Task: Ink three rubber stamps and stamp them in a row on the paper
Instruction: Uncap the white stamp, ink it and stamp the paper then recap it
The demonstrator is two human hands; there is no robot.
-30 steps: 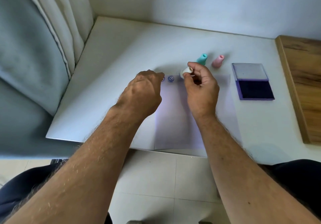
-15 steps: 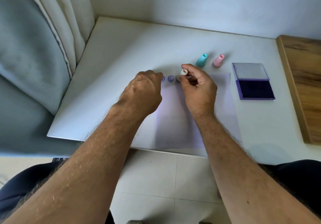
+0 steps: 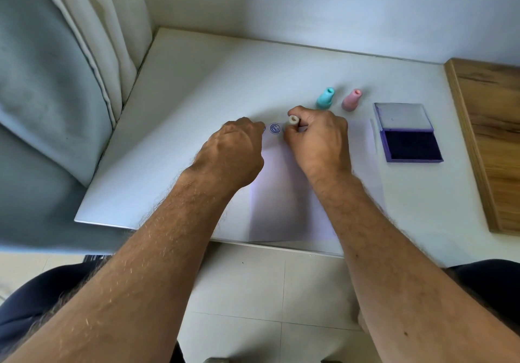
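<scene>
right fingers point(image 3: 292, 134) pinch white stamp point(image 3: 293, 120) | upright on paper point(image 3: 281, 193)

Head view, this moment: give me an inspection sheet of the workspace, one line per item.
Surface: white table, wooden panel on its right.
Job's things: paper bears one clear blue print, another half hidden by the left hand; white stamp upright on paper; teal stamp and pink stamp stand beyond it; ink pad open.
Clutter: nothing seen.
Grippers: right hand grips white stamp; left hand fisted on paper.
Cables: nothing seen.
Surroundings: curtain left, wall behind.
</scene>
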